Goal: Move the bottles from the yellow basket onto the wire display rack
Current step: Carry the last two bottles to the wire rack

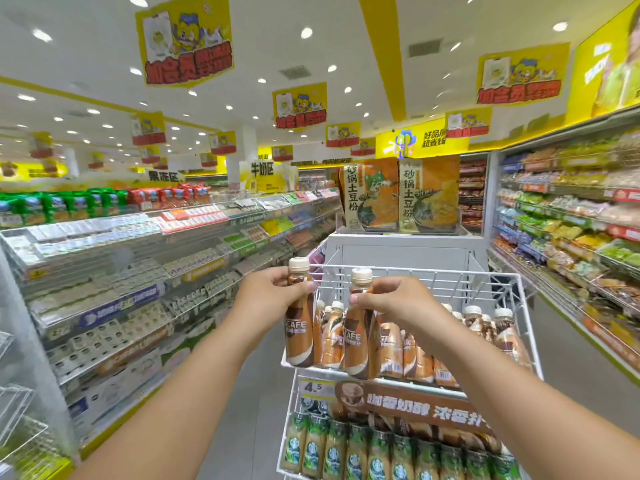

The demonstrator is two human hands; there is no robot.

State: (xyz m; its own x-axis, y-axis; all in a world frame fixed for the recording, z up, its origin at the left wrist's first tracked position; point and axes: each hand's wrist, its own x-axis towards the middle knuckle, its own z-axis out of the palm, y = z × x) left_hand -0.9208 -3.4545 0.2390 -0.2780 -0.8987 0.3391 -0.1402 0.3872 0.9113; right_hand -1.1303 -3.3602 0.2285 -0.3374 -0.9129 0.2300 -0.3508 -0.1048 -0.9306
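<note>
Centrally, we see two bare hands, each holding one brown coffee bottle upright at the front edge of the wire display rack (415, 271). Our left hand (273, 292) has its grip curled round the shoulder of the left bottle (299, 317), thumb near the label and fingers behind the neck; its cream cap stands clear above the hand. Our right hand (391, 299) pinches the neck of the right bottle (358, 337) just under its cap, fingers wrapped over the far side. The two bottles stand near each other but apart, their bases level with the rack's front lip — whether they rest on the wire or hang just before it, we cannot tell.

Behind them the top tier holds a row of like bottles (415, 348), packed toward the right and rear; the rack's white back rail and right side rail rise above the caps. Open room shows in the tier's upper left corner, behind the left bottle. Below the front lip hangs a price strip (408, 403) marked 4.5, and under it a lower tier of green-labelled bottles (363, 452).

To the left a grey aisle floor (242, 410) runs between the rack and long store shelves (138, 254) — to the right another aisle borders stocked shelving (571, 220).
</note>
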